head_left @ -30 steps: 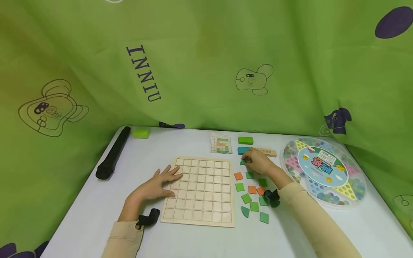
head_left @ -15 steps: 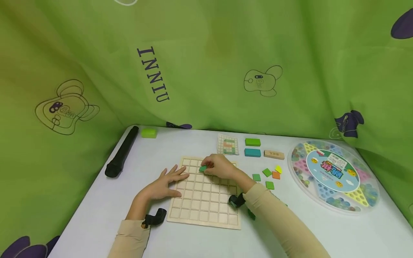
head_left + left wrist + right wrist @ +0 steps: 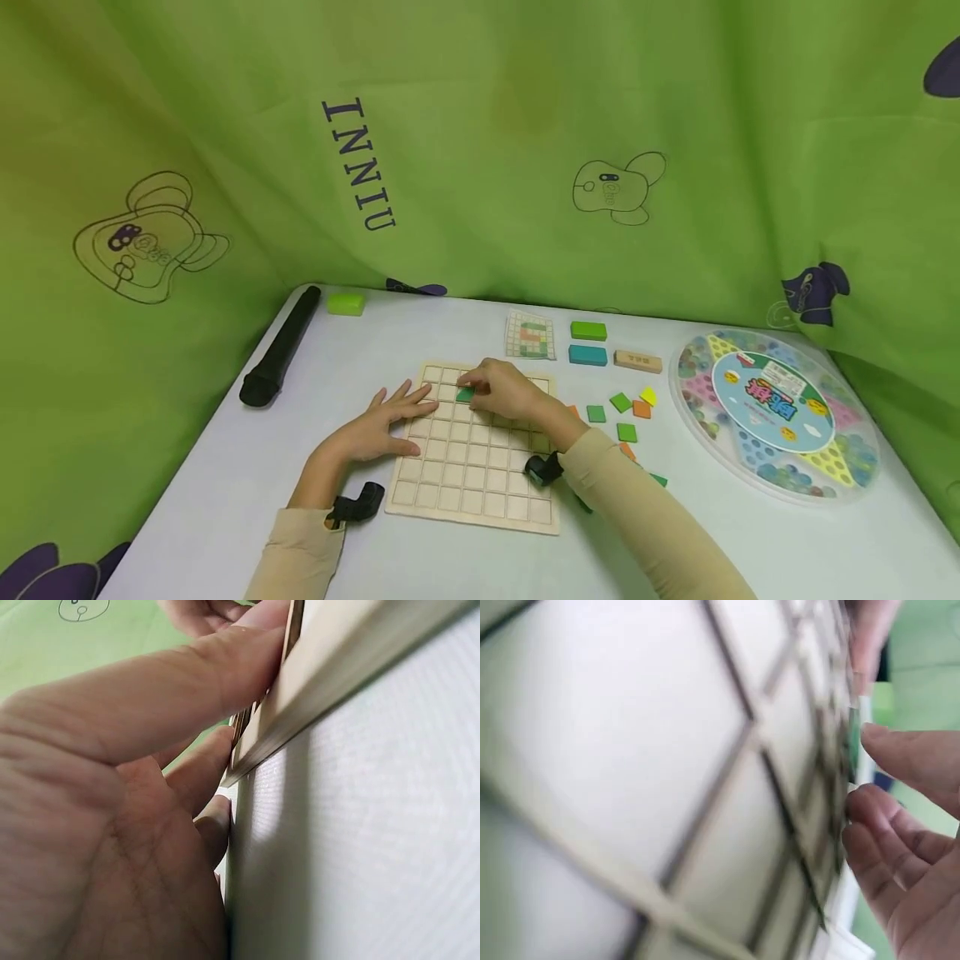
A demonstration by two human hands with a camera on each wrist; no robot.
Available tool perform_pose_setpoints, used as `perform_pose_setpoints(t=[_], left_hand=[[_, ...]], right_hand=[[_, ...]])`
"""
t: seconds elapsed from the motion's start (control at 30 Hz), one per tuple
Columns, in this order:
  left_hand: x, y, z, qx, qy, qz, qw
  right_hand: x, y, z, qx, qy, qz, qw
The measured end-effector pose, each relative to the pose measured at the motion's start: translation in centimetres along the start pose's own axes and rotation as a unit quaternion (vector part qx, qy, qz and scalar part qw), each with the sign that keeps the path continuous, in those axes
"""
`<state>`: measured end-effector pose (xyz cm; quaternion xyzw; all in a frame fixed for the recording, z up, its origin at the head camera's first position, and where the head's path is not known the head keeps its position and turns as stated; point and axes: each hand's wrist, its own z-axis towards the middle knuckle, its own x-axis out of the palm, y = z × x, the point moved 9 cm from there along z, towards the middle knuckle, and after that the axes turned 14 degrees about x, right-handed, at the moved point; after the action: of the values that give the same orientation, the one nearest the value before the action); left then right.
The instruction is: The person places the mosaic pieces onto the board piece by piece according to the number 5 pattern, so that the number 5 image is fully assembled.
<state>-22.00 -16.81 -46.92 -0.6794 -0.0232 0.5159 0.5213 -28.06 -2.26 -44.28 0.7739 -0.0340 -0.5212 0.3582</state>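
Note:
A pale wooden grid board [image 3: 450, 476] lies on the white table. My left hand [image 3: 367, 431] rests with spread fingers along its left edge; the left wrist view shows the thumb [image 3: 202, 686] on the rim. Over the board's upper part, my right hand [image 3: 504, 389] has a green tile [image 3: 465, 395] between thumb and fingertips, low at a grid cell. In the right wrist view the same tile [image 3: 853, 746] shows close to the board surface, beside the curled fingers. The right forearm hides some of the loose tiles.
Loose green, orange and yellow tiles, such as an orange tile [image 3: 642, 409], lie right of the board. Behind are a pattern card [image 3: 530, 335], a green block [image 3: 588, 331], a teal block [image 3: 587, 355] and a wooden block [image 3: 637, 361]. A round marble-game box [image 3: 776, 408] and black microphone [image 3: 281, 348] flank them.
My right hand has carried the green tile from the loose pieces leftward to the board and lowered it slightly at a cell. The left hand has stayed on the board's edge.

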Motion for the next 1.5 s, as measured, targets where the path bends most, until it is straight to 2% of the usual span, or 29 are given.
perform_pose_setpoints(t=[0.13, 0.23, 0.33, 0.47, 0.57, 0.67, 0.77, 0.83, 0.93, 1.0, 1.07, 1.27, 1.5], left_hand=[[0.2, 0.1, -0.2, -0.003, -0.004, 0.000, 1.0000], [0.1, 0.1, -0.1, 0.003, -0.006, 0.000, 1.0000], [0.0, 0.1, 0.0, 0.004, -0.007, 0.002, 1.0000], [-0.1, 0.3, 0.1, 0.004, -0.007, 0.000, 1.0000], [-0.2, 0.3, -0.1, 0.002, -0.010, -0.005, 0.9999], [-0.2, 0.4, -0.2, 0.002, -0.012, -0.009, 0.9999], [0.1, 0.4, -0.2, 0.002, -0.008, -0.008, 0.9999], [0.2, 0.4, -0.2, -0.001, -0.003, -0.006, 1.0000], [0.1, 0.2, -0.1, -0.003, -0.005, -0.005, 1.0000], [0.1, 0.1, 0.1, -0.002, -0.007, -0.007, 1.0000], [0.1, 0.0, 0.2, 0.000, -0.008, -0.012, 0.9999], [0.3, 0.0, 0.1, 0.001, -0.001, -0.012, 0.9999], [0.1, 0.2, 0.0, -0.004, 0.000, -0.005, 1.0000]], right_hand=[[-2.4, -1.7, -2.0, 0.004, -0.021, 0.021, 0.9995], [-4.9, -4.6, -4.3, 0.029, -0.053, 0.053, 0.9968], [-6.6, -7.8, -6.7, 0.054, -0.078, 0.050, 0.9942], [-6.6, -10.8, -8.8, 0.080, -0.065, 0.018, 0.9945], [-5.8, -11.3, -9.0, 0.071, -0.045, -0.007, 0.9965], [-5.4, -10.8, -8.8, 0.057, -0.042, -0.044, 0.9965], [-5.7, -10.2, -8.5, 0.065, -0.057, -0.066, 0.9941], [-5.9, -9.3, -8.4, 0.071, -0.065, -0.050, 0.9941], [-5.4, -7.0, -7.7, 0.061, -0.067, 0.002, 0.9959], [-4.5, -5.0, -6.8, 0.044, -0.059, 0.025, 0.9970], [-3.3, -3.0, -5.6, 0.027, -0.047, 0.026, 0.9982], [-0.1, 0.7, -2.6, -0.002, -0.029, -0.022, 0.9994], [1.3, 1.9, -1.5, -0.012, -0.025, -0.069, 0.9972]])
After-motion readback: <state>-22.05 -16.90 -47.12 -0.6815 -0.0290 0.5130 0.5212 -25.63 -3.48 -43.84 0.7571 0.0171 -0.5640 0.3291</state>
